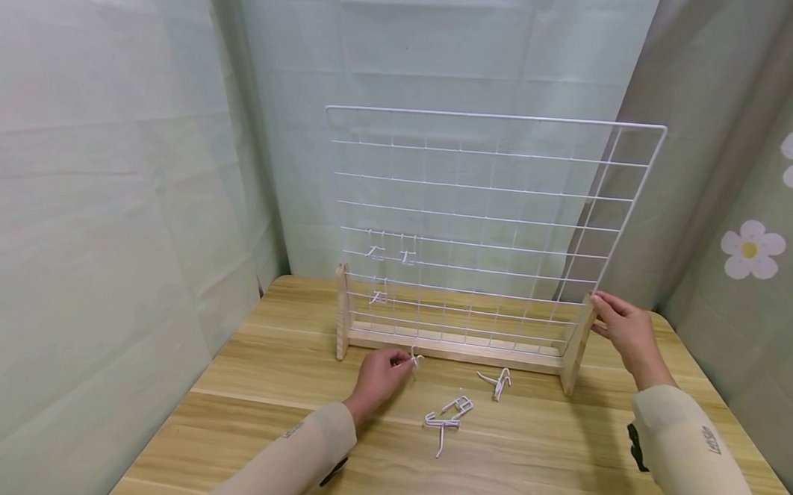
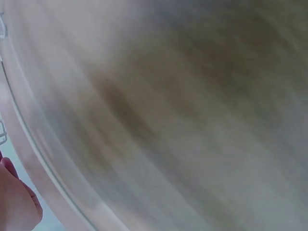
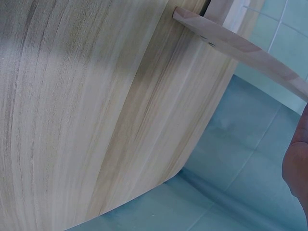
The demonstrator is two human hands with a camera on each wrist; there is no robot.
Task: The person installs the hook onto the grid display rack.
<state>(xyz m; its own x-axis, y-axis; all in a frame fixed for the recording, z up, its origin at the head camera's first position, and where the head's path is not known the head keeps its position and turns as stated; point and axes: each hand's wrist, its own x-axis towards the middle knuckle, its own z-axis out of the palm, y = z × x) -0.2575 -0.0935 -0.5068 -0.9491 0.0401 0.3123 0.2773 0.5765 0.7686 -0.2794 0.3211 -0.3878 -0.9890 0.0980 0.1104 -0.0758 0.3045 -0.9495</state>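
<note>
Sleeves: the pale left sleeve and right sleeve reach in from the bottom edge.
Surface: wood-grained, under the loose hooks and the stand.
Front hook: white wire, lying with its prong toward the viewer.
Rear hook: just behind it; whether the two touch is unclear.
Left grip: narrow, fingertips pinching one white hook.
Held hook: at those fingertips, before the base bar; whether it touches the surface cannot be told.
Side hook: lying farther right, between the left grip and the right post, in front of the bar.
Right grip: closed around the upper end of the right post, partly covering it.
Left post: upright wood, at the bar's other end.
Grid: white wire, standing between the posts and leaning away.
Hung hooks: a lower hook, an upper-left hook and an upper-right hook, all on the grid's lower left.
Curtain: pale green, behind the grid.
Flowers: a white flower and another above it, printed on the right-hand cloth.
</note>
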